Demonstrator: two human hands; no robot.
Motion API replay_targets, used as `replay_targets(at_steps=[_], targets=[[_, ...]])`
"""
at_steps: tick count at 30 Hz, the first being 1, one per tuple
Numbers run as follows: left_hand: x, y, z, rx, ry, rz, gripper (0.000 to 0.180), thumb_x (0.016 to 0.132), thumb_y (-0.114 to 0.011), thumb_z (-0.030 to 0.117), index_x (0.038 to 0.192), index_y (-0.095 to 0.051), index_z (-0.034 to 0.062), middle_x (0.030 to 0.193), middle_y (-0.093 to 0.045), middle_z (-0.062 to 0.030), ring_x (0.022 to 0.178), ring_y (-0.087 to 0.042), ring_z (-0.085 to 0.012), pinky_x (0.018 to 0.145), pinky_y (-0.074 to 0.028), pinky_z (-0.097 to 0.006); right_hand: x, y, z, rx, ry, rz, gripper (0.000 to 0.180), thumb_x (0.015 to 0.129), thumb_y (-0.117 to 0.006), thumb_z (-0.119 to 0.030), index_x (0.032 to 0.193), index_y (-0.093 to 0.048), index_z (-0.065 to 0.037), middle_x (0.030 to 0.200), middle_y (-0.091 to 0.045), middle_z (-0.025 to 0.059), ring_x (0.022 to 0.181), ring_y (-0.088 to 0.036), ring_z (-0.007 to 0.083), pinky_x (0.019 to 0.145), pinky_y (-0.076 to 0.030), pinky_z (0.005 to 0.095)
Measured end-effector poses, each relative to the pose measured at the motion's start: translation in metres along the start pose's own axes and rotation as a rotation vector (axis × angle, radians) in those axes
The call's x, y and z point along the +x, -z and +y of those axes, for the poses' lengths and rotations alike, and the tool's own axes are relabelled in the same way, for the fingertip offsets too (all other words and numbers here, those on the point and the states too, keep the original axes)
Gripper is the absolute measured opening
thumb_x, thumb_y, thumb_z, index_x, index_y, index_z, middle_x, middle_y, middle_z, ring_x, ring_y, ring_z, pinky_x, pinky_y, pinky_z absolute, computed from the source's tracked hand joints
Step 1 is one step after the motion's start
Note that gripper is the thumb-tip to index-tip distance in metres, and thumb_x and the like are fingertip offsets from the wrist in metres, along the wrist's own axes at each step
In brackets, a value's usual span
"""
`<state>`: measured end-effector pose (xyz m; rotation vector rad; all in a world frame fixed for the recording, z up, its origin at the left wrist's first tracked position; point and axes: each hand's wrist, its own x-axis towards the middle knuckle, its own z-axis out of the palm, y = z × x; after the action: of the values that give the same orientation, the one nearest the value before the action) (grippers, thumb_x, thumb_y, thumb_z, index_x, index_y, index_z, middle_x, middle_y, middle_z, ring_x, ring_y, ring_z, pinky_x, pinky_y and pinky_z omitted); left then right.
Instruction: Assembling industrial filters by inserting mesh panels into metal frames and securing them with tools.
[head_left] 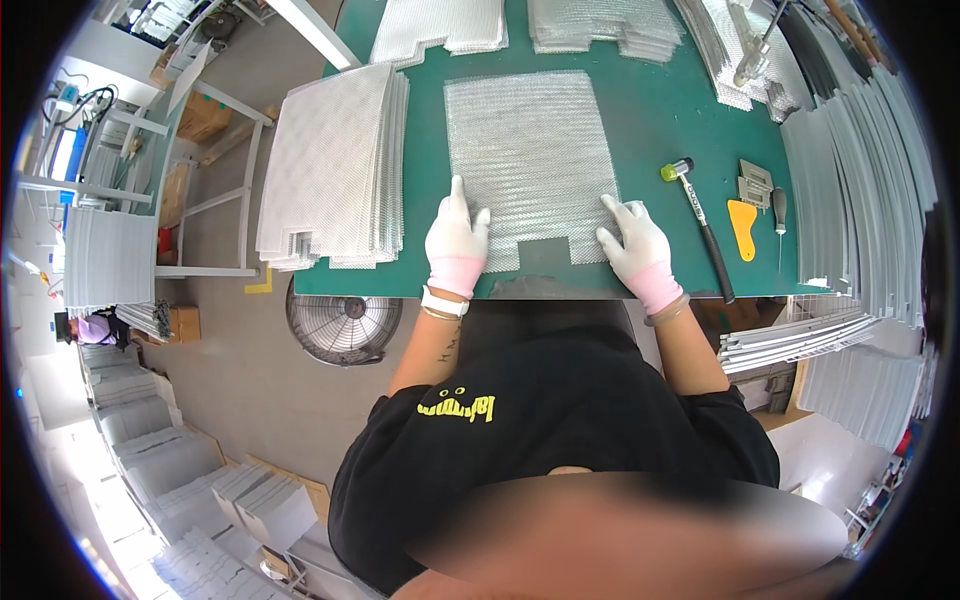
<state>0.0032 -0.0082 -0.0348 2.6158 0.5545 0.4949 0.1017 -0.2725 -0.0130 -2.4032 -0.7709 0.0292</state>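
Left grip (458, 235): white-gloved, spread on silver notched mesh sheet (530, 150).
Right grip (640, 248): white-gloved, spread opposite.
Green bench (645, 120): sheet laid flat; pale mesh stack (330, 160) at left, finished or waiting unclear.

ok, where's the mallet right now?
Head view, right side: the mallet lies on the green tabletop, between the right hand and the yellow scraper, its head away from the person, handle end at the near edge.

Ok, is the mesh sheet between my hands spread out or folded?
Spread out: the mesh sheet lies flat on the green table, its notched outline in view.
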Motion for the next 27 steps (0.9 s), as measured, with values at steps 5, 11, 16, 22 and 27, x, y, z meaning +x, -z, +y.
replay_targets(at_steps=[5, 11, 16, 22, 27], targets=[[-0.001, -0.002, 0.000, 0.003, 0.017, -0.033, 0.071, 0.091, -0.068, 0.026, 0.149, -0.037, 0.0003, 0.113, -0.062, -0.0191, 0.095, -0.065, -0.0356, 0.080, -0.055, -0.042, -0.003, -0.003, -0.003, -0.063, -0.015, -0.004, 0.049, 0.090, -0.066, -0.024, 0.136, -0.056, -0.011, 0.110, -0.059, 0.0156, 0.096, -0.063, 0.0340, 0.082, -0.053, 0.0400], [0.002, 0.006, 0.006, -0.043, 0.110, -0.112, 0.070, 0.090, -0.070, 0.025, 0.148, -0.040, 0.0011, 0.115, -0.061, -0.0182, 0.103, -0.063, -0.0352, 0.088, -0.053, -0.040, -0.003, -0.005, -0.001, -0.112, 0.004, -0.003, 0.051, 0.091, -0.065, -0.027, 0.139, -0.054, -0.012, 0.111, -0.057, 0.0180, 0.094, -0.063, 0.0344, 0.079, -0.054, 0.0410], [0.004, 0.005, 0.003, -0.029, 0.053, -0.060, 0.070, 0.089, -0.071, 0.028, 0.147, -0.042, 0.0014, 0.116, -0.060, -0.0173, 0.105, -0.061, -0.0349, 0.089, -0.052, -0.040, 0.003, 0.005, -0.010, -0.157, -0.069, -0.102, 0.053, 0.090, -0.066, -0.027, 0.139, -0.054, -0.011, 0.110, -0.058, 0.0169, 0.097, -0.063, 0.0345, 0.081, -0.053, 0.0408], [-0.006, 0.001, 0.007, -0.080, 0.091, -0.015, 0.066, 0.088, -0.071, 0.023, 0.145, -0.044, 0.0012, 0.118, -0.059, -0.0190, 0.103, -0.062, -0.0358, 0.086, -0.053, -0.042, -0.005, -0.003, -0.002, -0.094, -0.001, 0.030, 0.057, 0.089, -0.069, -0.026, 0.141, -0.052, -0.011, 0.109, -0.058, 0.0161, 0.093, -0.063, 0.0337, 0.078, -0.053, 0.0399], [-0.010, -0.002, 0.005, -0.026, 0.009, 0.063, 0.062, 0.089, -0.069, 0.019, 0.143, -0.045, -0.0010, 0.118, -0.057, -0.0223, 0.099, -0.062, -0.0381, 0.084, -0.054, -0.043, -0.007, -0.007, -0.003, -0.123, -0.016, 0.044, 0.056, 0.089, -0.069, -0.026, 0.140, -0.053, -0.011, 0.108, -0.059, 0.0152, 0.091, -0.064, 0.0323, 0.076, -0.054, 0.0392]])
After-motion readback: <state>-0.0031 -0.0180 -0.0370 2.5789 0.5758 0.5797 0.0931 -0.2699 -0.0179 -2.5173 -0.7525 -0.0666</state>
